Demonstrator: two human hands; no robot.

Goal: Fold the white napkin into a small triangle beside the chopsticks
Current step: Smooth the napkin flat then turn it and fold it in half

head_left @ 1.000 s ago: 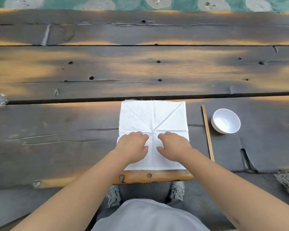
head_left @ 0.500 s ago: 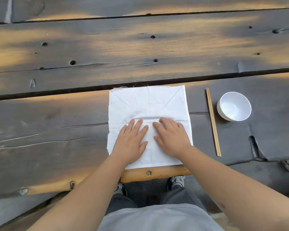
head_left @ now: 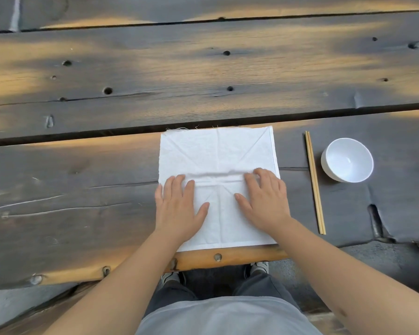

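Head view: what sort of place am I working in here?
Probably an outdoor dining spot: a weathered plank table with knotholes, pavement under it, and a setting of chopsticks and white bowl beside the napkin.

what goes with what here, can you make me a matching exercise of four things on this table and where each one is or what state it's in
Things:
1. napkin
2. chopsticks
3. bowl
4. left hand

Places or states:
A. farthest right, upright and empty
B. flat on the napkin's left side
C. lying side by side between napkin and bowl
D. spread open, creased, at the table's near edge

Pairs: 1-D, 2-C, 3-A, 4-B
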